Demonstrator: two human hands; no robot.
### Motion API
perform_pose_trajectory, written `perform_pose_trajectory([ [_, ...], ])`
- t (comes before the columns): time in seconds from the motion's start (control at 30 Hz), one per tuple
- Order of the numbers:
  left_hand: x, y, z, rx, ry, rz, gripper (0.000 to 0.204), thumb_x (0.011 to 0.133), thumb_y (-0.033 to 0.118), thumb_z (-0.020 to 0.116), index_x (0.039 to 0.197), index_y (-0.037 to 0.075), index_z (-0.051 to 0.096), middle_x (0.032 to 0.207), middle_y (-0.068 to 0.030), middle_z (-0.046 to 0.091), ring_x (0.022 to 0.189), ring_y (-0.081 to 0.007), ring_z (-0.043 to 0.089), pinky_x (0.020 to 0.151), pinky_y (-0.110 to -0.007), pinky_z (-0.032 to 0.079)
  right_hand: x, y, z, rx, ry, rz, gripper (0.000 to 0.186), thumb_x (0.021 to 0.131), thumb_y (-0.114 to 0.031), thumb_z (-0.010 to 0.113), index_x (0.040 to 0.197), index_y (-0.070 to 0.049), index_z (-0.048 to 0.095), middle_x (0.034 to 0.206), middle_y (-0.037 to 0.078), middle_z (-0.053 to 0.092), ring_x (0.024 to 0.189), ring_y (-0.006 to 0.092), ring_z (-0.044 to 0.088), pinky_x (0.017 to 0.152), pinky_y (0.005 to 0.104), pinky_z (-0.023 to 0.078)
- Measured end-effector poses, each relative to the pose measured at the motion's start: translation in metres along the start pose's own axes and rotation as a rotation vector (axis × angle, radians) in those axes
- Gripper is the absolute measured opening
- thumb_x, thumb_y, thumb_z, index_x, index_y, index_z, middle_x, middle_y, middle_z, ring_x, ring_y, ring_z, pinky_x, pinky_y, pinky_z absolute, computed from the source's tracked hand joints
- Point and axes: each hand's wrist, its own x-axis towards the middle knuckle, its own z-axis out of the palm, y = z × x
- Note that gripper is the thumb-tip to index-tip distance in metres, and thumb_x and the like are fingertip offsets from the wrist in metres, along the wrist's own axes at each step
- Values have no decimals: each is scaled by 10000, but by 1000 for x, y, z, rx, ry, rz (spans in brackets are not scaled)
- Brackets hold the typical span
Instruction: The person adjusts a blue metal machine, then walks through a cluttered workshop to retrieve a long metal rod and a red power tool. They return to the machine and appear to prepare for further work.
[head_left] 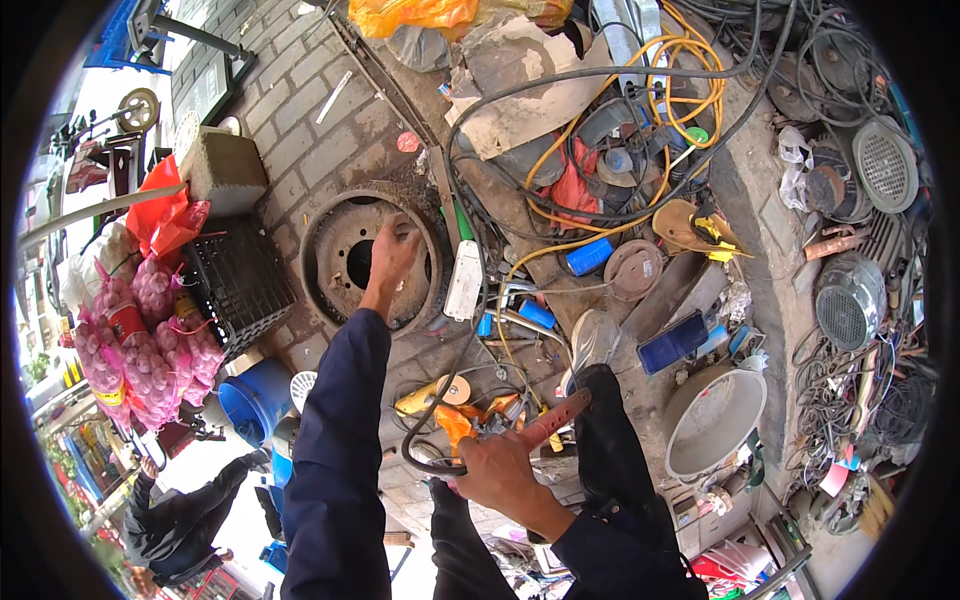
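Note:
A rusty steel wheel rim [322, 262] lies flat on the paving ahead of me, with a dark round hole at its middle. My left hand [392, 258] reaches over its right half, fingers curled together; anything in them is too small to make out. Low in the middle, my right hand [500, 482] grips a red welding electrode holder [556, 419], whose jaw end points up and to the right. A thick black cable [425, 430] runs out of its rear and loops upward past the rim's right side. No rod shows in the holder's jaw.
Pink net bags of garlic [150, 330] and a black crate [238, 285] stand left of the rim, near a blue bucket [245, 405]. Cables, blue cylinders [590, 257] and scrap cover the right. A grey basin [715, 422] sits beside my leg. Another person [185, 520] is lower left.

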Motion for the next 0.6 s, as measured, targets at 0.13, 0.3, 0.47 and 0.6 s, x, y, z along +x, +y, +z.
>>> perform_pose_trajectory([
  [0.13, 80, 60, 64, -40, 12, 35, 747, 850, 144, 753, 1477, -58, 403, 1373, -278, 604, 1217, -381, 638, 1041, -421, 503, 3, -5, -8, 34, 30, -66, 168, 711, -159, 705, 841, -54, 687, 702, 162, 697, 742, 354, 715, 754, 474, 503],
  [0.3, 121, 54, 108, -44, 114, 16, 853, 733, 47, 772, 1493, -35, 394, 1377, -253, 586, 1253, -356, 610, 1059, -410, 490, -3, -4, -14, 142, 112, -150, 261, 769, -271, 735, 880, -46, 662, 687, 124, 679, 713, 326, 704, 702, 457, 506],
  [0.47, 144, 30, 120, -81, 157, -32, 927, 651, 16, 841, 1478, -25, 423, 1345, -207, 607, 1233, -313, 615, 1068, -367, 478, -1, -1, -4, 192, 93, -138, 226, 698, -152, 714, 892, -52, 655, 688, 130, 685, 731, 333, 713, 760, 452, 486],
  [0.6, 164, 27, 136, -109, 270, 199, 815, 726, 153, 906, 1389, -6, 459, 1287, -211, 613, 1191, -330, 623, 1034, -367, 474, 13, 22, -2, 225, 160, -116, 233, 711, -191, 703, 884, -40, 661, 733, 131, 686, 779, 337, 709, 764, 477, 493],
])
